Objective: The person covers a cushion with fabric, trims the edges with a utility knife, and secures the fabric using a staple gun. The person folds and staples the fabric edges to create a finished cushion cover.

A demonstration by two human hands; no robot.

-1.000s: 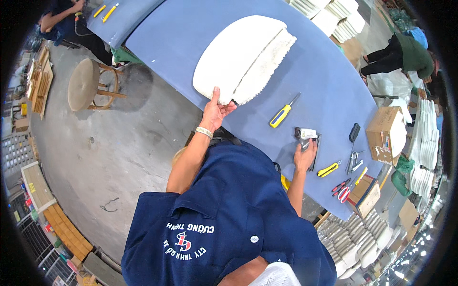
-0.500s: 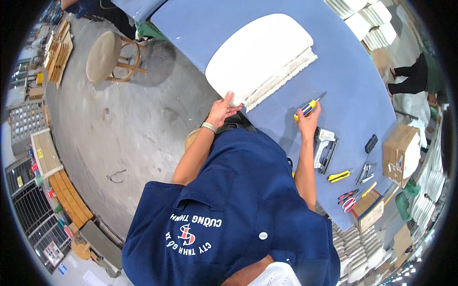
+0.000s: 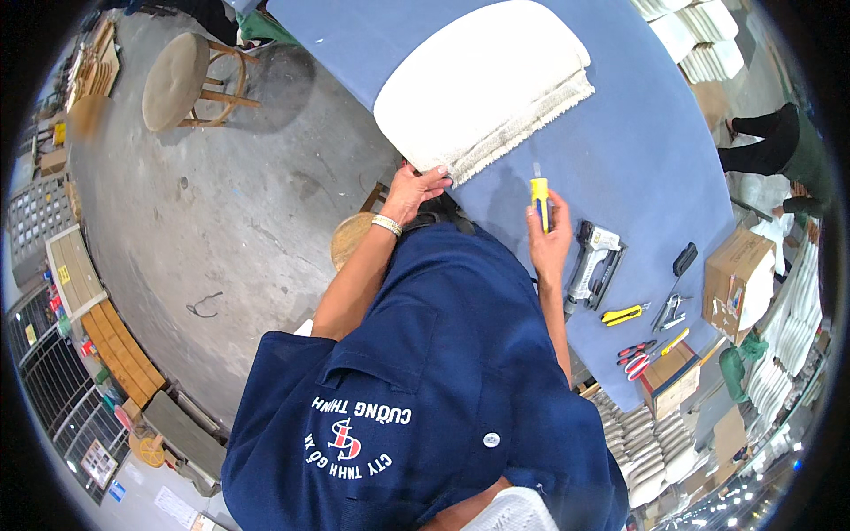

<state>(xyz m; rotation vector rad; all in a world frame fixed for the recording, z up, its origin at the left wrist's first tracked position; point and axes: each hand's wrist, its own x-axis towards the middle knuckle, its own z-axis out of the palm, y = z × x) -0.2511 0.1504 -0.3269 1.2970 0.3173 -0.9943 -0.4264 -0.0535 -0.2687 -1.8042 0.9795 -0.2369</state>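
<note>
A white padded panel (image 3: 474, 84), rounded like a chair seat, lies on the blue-covered table (image 3: 637, 177), with a fuzzy fabric strip (image 3: 522, 133) along its right edge. At the panel's near corner my left hand (image 3: 414, 193) is closed on the edge; part of its grip is hidden. My right hand (image 3: 551, 232) holds a yellow-and-blue screwdriver (image 3: 540, 196) upright in the picture, its tip pointing away from me and apart from the panel. To the right of that hand lies a silver staple gun (image 3: 598, 261).
Right of the staple gun lie a yellow utility knife (image 3: 625, 314), red-handled scissors (image 3: 639, 365) and other small tools. A cardboard box (image 3: 737, 281) stands at the table's right edge. Across the floor is a round padded stool (image 3: 177, 81). Another person (image 3: 770, 146) is at far right.
My right hand has moved left, and the screwdriver has turned from pointing right to pointing nearly straight away. My left hand remains at the panel's corner. The view has shifted slightly.
</note>
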